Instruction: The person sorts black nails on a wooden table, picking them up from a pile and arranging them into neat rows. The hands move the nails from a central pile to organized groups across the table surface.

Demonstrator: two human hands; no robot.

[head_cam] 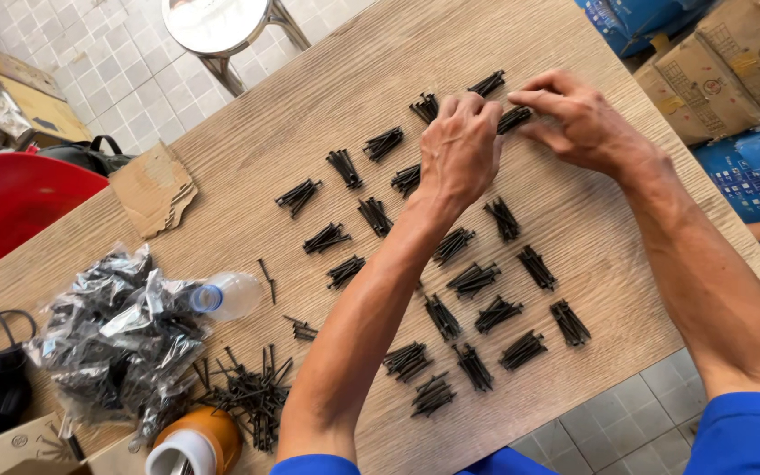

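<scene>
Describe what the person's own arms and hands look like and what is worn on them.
Both hands are bare: no gloves, rings or watch show on the left hand or the right hand. The forearms are uncovered and lean, with veins and tendons showing. Short bright blue sleeves end above the elbows at the picture's lower edge. No markings or tattoos are visible.

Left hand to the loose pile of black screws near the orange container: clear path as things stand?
Probably yes. The left hand is on a small screw bundle at the far end, with the right hand. The loose pile lies open on the table on the left; only flat bundles lie between.
</scene>
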